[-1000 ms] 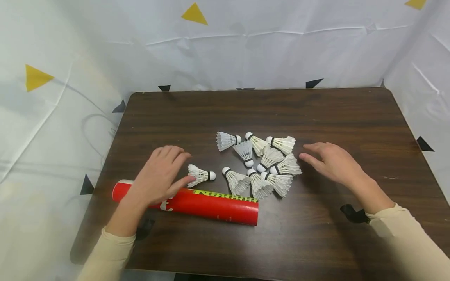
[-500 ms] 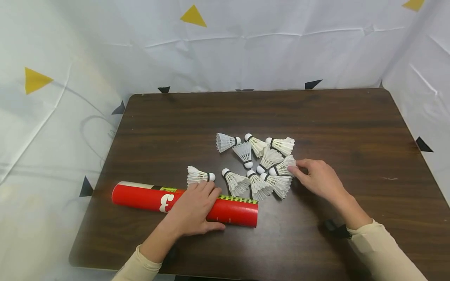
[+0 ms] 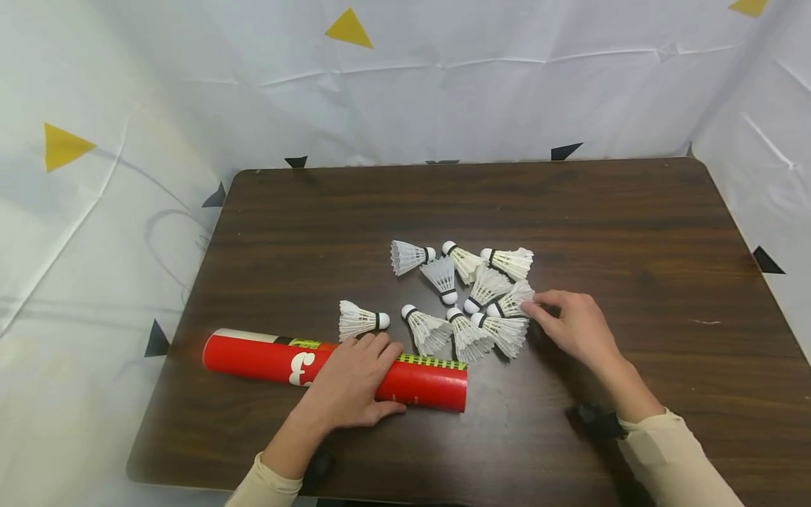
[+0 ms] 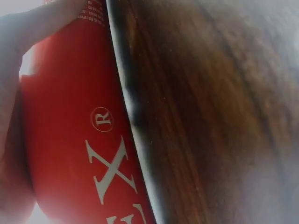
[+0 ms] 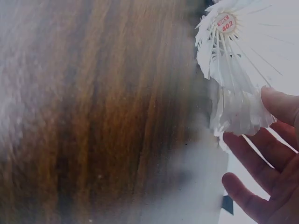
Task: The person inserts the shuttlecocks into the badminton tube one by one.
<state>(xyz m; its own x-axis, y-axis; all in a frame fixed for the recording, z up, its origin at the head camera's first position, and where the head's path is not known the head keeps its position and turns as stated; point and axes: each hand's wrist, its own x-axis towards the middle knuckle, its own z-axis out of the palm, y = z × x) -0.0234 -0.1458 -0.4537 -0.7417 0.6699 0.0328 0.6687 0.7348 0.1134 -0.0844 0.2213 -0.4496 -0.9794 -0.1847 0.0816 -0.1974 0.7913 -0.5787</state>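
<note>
A red shuttlecock tube [image 3: 424,385] lies on its side near the front of the table. My left hand [image 3: 355,380] grips it from above, thumb on the near side and fingers over the far side. Red wall and white lettering of the tube [image 4: 79,126] fill the left part of the left wrist view. At the right of a loose cluster, my right hand [image 3: 578,327] pinches the feather skirt of a white shuttlecock [image 3: 512,298] between thumb and fingers. The right wrist view shows thumb and fingertips at that feather skirt [image 5: 240,109].
Several more shuttlecocks lie close together, among them a greyish one [image 3: 408,257] at the back left. A single shuttlecock [image 3: 361,320] rests just behind the tube. The brown table [image 3: 608,211] is bordered by white sheeting [image 3: 443,98] at the back and sides.
My left hand moved right and down onto the tube and took hold of it. My right hand came in to the left and pinched the rightmost shuttlecock's feathers.
</note>
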